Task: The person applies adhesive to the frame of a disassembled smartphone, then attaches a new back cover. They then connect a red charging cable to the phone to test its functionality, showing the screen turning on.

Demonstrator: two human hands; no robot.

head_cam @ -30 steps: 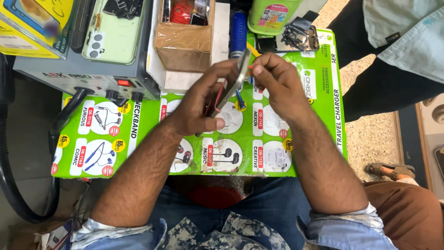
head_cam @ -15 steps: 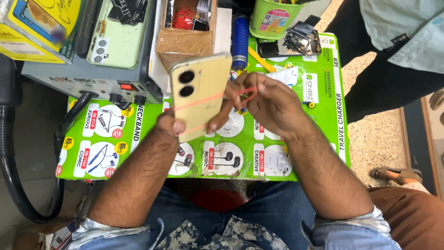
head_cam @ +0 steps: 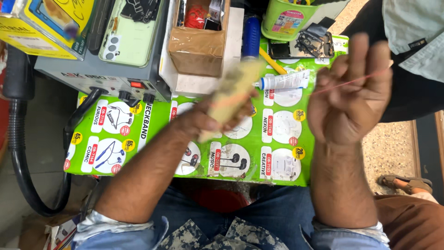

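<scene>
Holding a pale-yellow phone (head_cam: pixel 230 99) above the green counter (head_cam: pixel 152 134), the left hand (head_cam: pixel 203 121) gripped its lower end; the right hand (head_cam: pixel 349 95) pinched a thin red thread (head_cam: pixel 351 82). The phone looked light, stiff, slippery, fragile, best held by its edges. Earlier, the hands were together; now they were apart.

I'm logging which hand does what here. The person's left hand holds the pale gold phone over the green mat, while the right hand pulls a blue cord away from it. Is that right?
Not quite: the cord is red, not blue. The head view shows the right hand drawing a thin red cord out to the side, while the left hand holds the pale gold phone over the green mat.
</scene>
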